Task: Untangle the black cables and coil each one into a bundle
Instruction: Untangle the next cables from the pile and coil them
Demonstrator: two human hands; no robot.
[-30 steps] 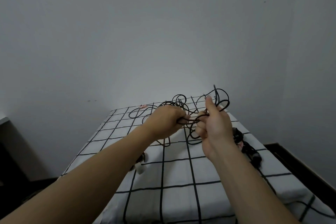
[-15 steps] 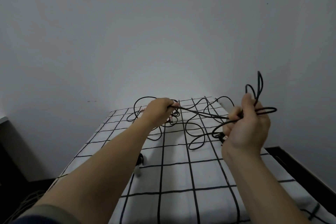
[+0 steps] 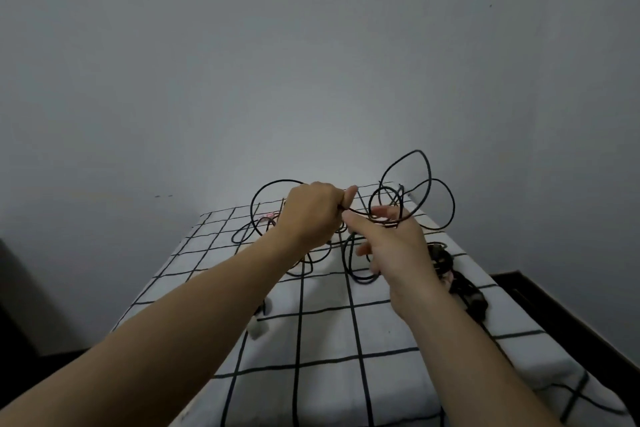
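Note:
A thin black cable [image 3: 429,170] is held up over the checked table [image 3: 325,333], with several loose loops standing above my right hand [image 3: 394,246]. My right hand keeps those loops on its back and thumb side, fingers partly spread. My left hand [image 3: 311,215] is closed on the same cable just left of it, pinching a strand between thumb and fingers. More slack hangs below both hands in loops [image 3: 360,274] onto the cloth, and a big loop [image 3: 263,204] rises left of my left hand.
A bundled black cable or adapter [image 3: 457,284] lies on the table's right side behind my right wrist. A small white plug [image 3: 258,329] and a pink item [image 3: 268,217] sit on the left part. The table ends at a grey wall; dark floor lies either side.
My hands were spread apart with the cable stretched between them; now they have come back together, and my right hand has swung left with its loops.

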